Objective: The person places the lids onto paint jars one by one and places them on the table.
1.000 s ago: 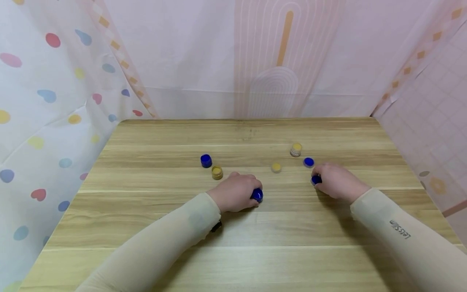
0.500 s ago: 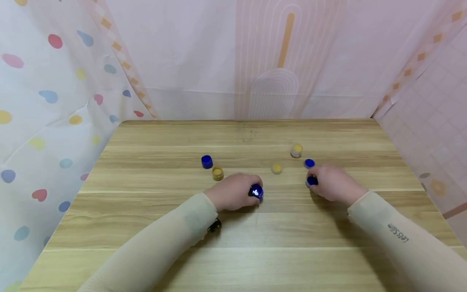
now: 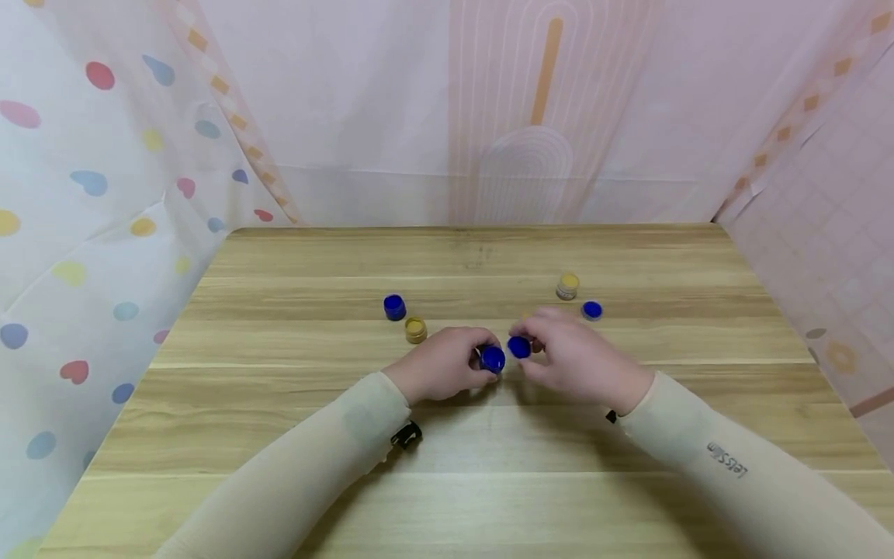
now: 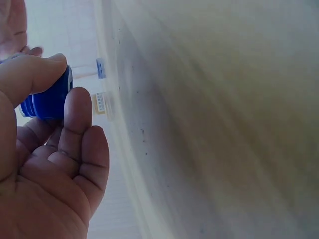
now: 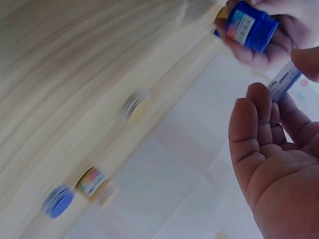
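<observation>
Head view: two forearms in cream sleeves [image 3: 726, 466] reach in over a pale wood-grain counter [image 3: 489, 505] — one slanting up from the lower left, the other from the lower right — and the hands nearly meet at the middle. The left hand [image 3: 447, 365] is palm inward, thumb nearest the wearer, its fingers curled around a small, round blue plastic jar [image 3: 493, 359] whose round top faces up toward the camera. The right hand [image 3: 576, 353], thumb also nearest the wearer, pinches a small blue disc-shaped lid [image 3: 519, 347] just beside that jar, with a gap between. Left of the hands stand a second blue jar [image 3: 394, 307] and a small yellow jar [image 3: 415, 330]. Beyond the right hand are a clear jar with a yellow top [image 3: 568, 286] and another blue lid [image 3: 592, 310]; a yellow lid [image 3: 526, 317] is mostly hidden behind the fingers.

Left wrist view: the left thumb lies across the jar's side, bent fingers supporting it opposite, the jar tilted in this sideways picture. Part of the right hand shows at the upper left edge.

Right wrist view: the right thumb and fingertips close on the lid's printed edge, the other fingers bent — the held jar, labelled and gripped by the left hand, is just above.
</observation>
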`<state>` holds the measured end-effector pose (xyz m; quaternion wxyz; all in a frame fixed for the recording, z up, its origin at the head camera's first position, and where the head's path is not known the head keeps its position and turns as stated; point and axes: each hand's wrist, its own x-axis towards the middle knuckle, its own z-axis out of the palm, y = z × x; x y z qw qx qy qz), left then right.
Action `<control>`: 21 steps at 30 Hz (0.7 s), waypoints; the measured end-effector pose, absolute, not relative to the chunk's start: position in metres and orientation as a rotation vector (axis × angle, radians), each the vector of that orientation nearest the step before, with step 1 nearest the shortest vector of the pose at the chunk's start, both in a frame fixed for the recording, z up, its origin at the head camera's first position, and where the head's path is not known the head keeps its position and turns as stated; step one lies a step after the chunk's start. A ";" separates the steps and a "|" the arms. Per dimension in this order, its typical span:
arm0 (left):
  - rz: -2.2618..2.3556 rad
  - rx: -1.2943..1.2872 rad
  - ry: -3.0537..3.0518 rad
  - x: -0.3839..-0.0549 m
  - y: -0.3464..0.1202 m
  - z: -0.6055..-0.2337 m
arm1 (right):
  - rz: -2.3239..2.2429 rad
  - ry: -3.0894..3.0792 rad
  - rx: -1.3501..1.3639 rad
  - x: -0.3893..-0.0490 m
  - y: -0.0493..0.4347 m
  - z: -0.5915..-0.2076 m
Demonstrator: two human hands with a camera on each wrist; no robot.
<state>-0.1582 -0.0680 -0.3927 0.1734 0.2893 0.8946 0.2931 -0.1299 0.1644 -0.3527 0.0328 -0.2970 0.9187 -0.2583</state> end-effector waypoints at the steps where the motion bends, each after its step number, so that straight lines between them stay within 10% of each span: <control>1: 0.837 0.821 2.540 -0.158 -0.068 -0.393 | -0.794 2.830 -0.923 -0.129 0.161 -0.353; 21: 0.921 0.809 2.549 -0.153 -0.067 -0.396 | -0.714 2.788 -1.003 -0.128 0.142 -0.360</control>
